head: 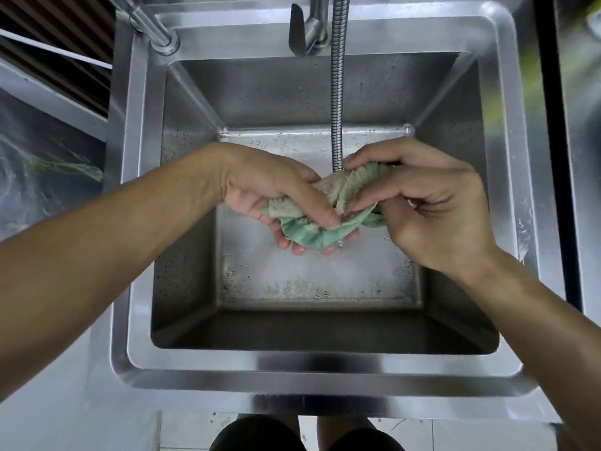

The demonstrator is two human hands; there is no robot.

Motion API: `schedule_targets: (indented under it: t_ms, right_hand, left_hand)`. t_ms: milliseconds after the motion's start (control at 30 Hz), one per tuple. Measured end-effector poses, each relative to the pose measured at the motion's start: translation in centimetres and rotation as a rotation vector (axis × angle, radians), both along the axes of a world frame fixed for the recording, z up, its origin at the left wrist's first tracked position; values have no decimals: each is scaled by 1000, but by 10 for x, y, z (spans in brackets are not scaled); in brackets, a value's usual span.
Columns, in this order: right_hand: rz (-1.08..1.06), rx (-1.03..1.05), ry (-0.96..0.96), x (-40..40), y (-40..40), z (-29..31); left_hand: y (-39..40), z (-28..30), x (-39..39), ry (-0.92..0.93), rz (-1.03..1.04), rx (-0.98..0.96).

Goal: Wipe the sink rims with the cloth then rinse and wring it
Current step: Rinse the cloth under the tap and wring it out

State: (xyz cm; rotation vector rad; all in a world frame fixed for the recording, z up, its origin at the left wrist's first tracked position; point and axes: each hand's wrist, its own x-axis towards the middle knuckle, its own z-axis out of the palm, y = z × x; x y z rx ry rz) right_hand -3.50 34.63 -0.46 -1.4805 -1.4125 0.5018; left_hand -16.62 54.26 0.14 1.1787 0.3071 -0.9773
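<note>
A crumpled green and beige cloth [328, 206] is held over the middle of the steel sink basin, right under the end of the flexible metal tap hose [338, 92]. My left hand [260, 187] grips its left side, thumb on top and fingers underneath. My right hand [422, 203] pinches its right side between thumb and fingers. The sink's rim [292, 375] frames the basin on all sides. The basin floor below looks wet and foamy.
A tap lever [302, 30] and a second pipe [153, 30] stand on the back rim. A steel counter with a plastic bag [42, 164] lies to the left. A dark vertical post [559, 157] runs down the right side. Tiled floor shows below.
</note>
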Motion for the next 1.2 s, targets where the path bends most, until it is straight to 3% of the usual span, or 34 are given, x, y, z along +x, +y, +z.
schedule_targets:
  t_ms: [67, 200, 233, 300, 400, 467, 533, 600, 700, 833, 933, 1000, 1100, 1200]
  right_hand:
    - [101, -140, 85, 6, -3, 3]
    - [222, -458, 699, 35, 2, 15]
    - [187, -511, 753, 45, 6, 17]
    - [230, -716, 655, 60, 16, 19]
    - [598, -1088, 570, 63, 33, 15]
    - [758, -1158, 725, 53, 36, 8]
    - [791, -1172, 873, 36, 38, 2]
    - [649, -1207, 805, 20, 39, 0]
    - [313, -1176, 337, 6, 41, 8]
    - [140, -1112, -286, -11, 47, 29]
    - [125, -1002, -717, -16, 49, 28]
    - [190, -881, -883, -14, 50, 25]
    - [233, -733, -981, -10, 49, 21]
    - [208, -545, -1072, -4, 49, 8]
  left_hand:
    - [-5, 6, 8, 5, -95, 191]
    - [-16, 14, 9, -159, -171, 657]
    - [-20, 16, 9, -234, -175, 766]
    - [-26, 21, 9, -450, -178, 995]
    - [-28, 25, 8, -940, -286, 1357]
    - [-27, 23, 9, -1204, -363, 1510]
    - [-27, 18, 8, -1338, -444, 1575]
    - [-29, 13, 3, -1268, -517, 1592]
    - [-37, 11, -2, -853, -552, 1633]
    - [-50, 5, 2, -529, -302, 1606]
    - [-48, 0, 7, -320, -136, 1383]
    - [-43, 0, 8, -218, -105, 1133]
    - [-33, 4, 6, -51, -79, 707]
    - [-24, 4, 6, 32, -75, 561]
